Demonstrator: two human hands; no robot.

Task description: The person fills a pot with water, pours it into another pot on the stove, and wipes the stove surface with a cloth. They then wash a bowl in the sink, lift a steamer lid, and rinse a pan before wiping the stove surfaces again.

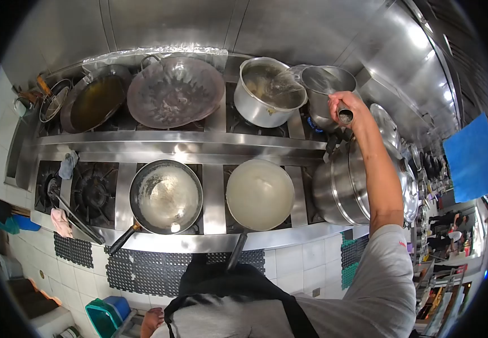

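Observation:
At the back right of the stove, my right hand [345,107] is closed around the tubular handle of a ladle [321,80]. The ladle's bowl is tipped, and clear liquid streams from it to the left into a tall aluminium pot [269,115]. Behind the ladle stands another metal pot [349,79], partly hidden by my hand. My left hand [153,319] hangs low beside my body at the bottom of the view, away from the stove; its fingers are mostly hidden.
Two long-handled pans [167,197] [260,194] sit on the front burners. A large wok [176,93] and an oil-filled wok [95,104] stand behind. A big steel pot [342,183] is under my right arm. Cloths [61,221] lie left. People [449,239] are far right.

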